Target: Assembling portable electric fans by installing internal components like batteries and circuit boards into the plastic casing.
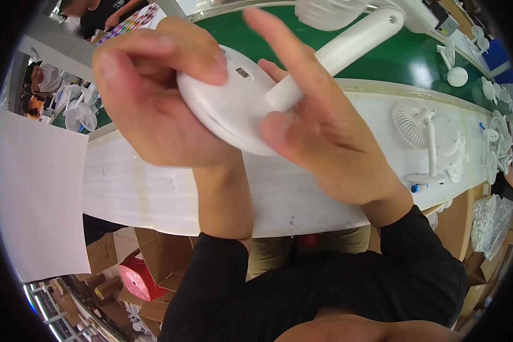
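A white desk fan (233, 105) is held up over the white worktop, tilted, with its round base toward me and its stem slanting to the upper right. The fan's head is partly cut off by the top edge. My left hand (154, 94) grips the base's left rim, its thumb pressed near a small printed code label (242, 73). My right hand (339, 139) is closed about the base's right side where the stem joins it. Its thumb rests on the rim, and one finger stretches up past the stem.
On the white worktop (171, 196) at right stand more white fans (414, 126) and a blue-capped item (419, 187). Behind runs a green belt (376, 65). A white panel (40, 199) rises at left; a red stool (137, 278) and cardboard boxes are below. Other people sit at far left.
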